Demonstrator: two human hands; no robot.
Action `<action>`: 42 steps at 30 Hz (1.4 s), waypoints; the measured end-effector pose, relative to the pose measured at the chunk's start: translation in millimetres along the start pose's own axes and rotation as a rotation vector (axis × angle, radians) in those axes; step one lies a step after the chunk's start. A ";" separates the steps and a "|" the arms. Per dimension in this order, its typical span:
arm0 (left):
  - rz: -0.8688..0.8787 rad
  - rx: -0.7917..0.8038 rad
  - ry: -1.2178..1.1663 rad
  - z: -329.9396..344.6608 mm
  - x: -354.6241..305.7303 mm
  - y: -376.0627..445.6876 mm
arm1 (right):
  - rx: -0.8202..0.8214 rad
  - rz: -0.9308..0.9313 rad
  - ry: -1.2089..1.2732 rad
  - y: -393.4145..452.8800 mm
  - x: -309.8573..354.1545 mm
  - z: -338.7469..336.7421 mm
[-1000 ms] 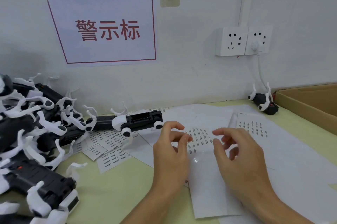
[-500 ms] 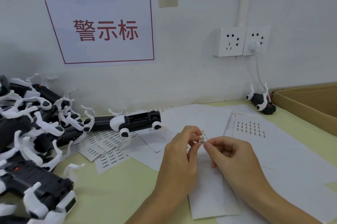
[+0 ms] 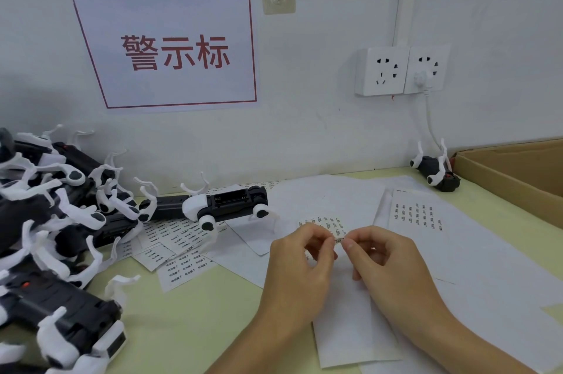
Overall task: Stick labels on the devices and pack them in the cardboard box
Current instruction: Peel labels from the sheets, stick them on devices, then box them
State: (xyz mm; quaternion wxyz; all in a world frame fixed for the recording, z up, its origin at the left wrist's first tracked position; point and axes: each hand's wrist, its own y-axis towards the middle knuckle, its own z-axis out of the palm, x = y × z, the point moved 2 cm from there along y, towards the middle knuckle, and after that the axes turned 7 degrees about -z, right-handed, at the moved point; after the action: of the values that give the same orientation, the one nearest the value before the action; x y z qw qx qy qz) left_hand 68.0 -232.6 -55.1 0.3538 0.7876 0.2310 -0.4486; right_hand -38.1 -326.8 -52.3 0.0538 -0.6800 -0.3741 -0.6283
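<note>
At lower centre, our left hand (image 3: 297, 264) and right hand (image 3: 385, 264) pinch one small label (image 3: 338, 240); we should keep it flat and uncreased.

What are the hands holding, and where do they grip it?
A tiny label, pinched at its two ends: left hand on the left end, right hand on the right.

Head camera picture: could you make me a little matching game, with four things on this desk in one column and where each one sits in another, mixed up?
Things:
1. cardboard box
2. pile of devices
3. small label
4. lone device

Places:
A. heaped at the left end of the desk
B. pinched between the left hand and right hand
C. at the far right edge
D. by the wall, under the wall sockets

Pairs: 1-C, 2-A, 3-B, 4-D
</note>
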 end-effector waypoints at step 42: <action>-0.098 -0.125 -0.003 -3.3 -0.6 -1.6 | -0.031 0.032 0.000 0.8 -2.7 -2.3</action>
State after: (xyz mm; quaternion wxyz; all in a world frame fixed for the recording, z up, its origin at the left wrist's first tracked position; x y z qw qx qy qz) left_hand 68.4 -229.1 -53.9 0.3802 0.7509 0.2963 -0.4514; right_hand -39.3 -329.8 -53.8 0.0532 -0.6867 -0.3534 -0.6330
